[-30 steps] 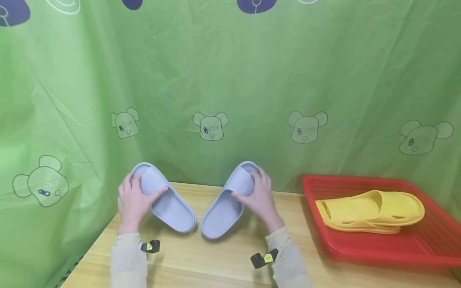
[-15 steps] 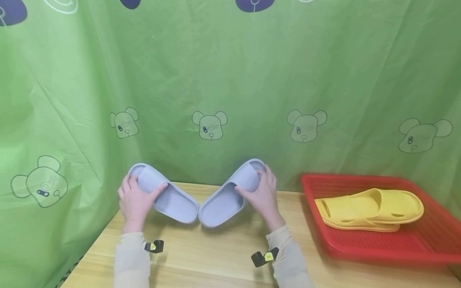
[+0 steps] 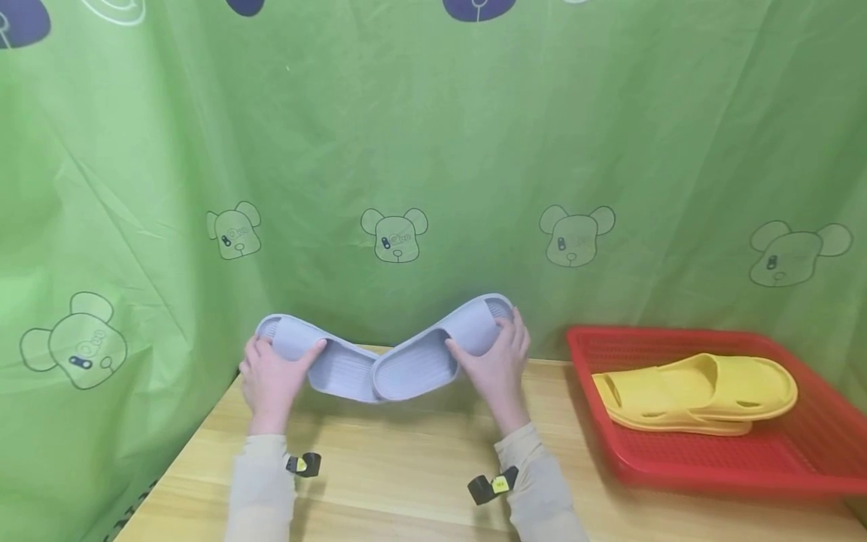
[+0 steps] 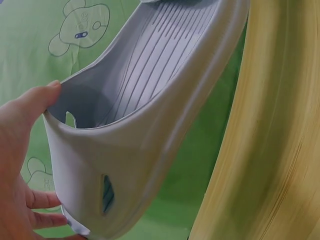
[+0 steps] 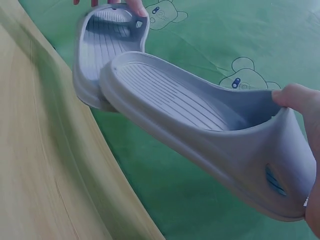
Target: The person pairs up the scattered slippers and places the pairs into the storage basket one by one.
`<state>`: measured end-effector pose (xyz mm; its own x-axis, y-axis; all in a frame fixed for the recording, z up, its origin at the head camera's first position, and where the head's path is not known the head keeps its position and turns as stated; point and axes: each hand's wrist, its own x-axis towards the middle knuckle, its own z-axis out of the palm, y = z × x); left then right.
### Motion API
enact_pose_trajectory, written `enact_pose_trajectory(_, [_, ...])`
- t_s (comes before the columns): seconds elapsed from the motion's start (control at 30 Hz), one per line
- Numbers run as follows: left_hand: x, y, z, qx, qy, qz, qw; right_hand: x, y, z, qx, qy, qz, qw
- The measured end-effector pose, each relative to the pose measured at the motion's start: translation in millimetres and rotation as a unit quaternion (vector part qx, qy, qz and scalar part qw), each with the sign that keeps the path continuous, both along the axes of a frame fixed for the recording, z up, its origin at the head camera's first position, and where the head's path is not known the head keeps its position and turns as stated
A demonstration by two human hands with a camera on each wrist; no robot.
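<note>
Two grey-lilac slippers are held above the table's back edge, toes outward and heels together. My left hand (image 3: 276, 380) grips the left slipper (image 3: 342, 371) by its strap, thumb at the opening and fingers round the outer toe side. In the same way my right hand (image 3: 497, 369) grips the right slipper (image 3: 416, 369) by its strap. The right slipper's heel overlaps the left one's heel from the front. In the left wrist view the thumb (image 4: 42, 97) presses on the strap's rim. Both slippers hang clear of the wood in the right wrist view.
A red plastic basket (image 3: 718, 482) stands at the right of the wooden table (image 3: 400, 482). Inside it lie yellow slippers (image 3: 752, 388), one stacked on the other. Behind the table hangs a green curtain (image 3: 474, 150) with bear prints.
Both slippers have been lifted and turned flatter, their heels swinging up and inward until they overlap. My left hand has moved slightly right, while my right hand has shifted slightly outward.
</note>
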<state>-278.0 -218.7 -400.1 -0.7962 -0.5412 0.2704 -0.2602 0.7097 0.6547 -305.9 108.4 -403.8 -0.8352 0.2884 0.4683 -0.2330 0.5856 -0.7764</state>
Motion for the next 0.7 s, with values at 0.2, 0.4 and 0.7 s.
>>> enact_pose_trajectory(0.2, [-0.7,7,-0.9,0.012,-0.011,0.001,0.9999,0.8,-5,-0.3,-0.01,0.027,-0.041,0.999])
enact_pose_trajectory(0.4, [-1.5,13,-2.8,0.016,-0.035,-0.003,0.9993,3.5,-13,0.0,-0.02,0.062,-0.068,0.996])
enact_pose_trajectory(0.7, [-0.7,19,-2.8,0.024,-0.054,-0.006,0.9982,7.8,-26,-2.5,-0.033,0.088,-0.078,0.993])
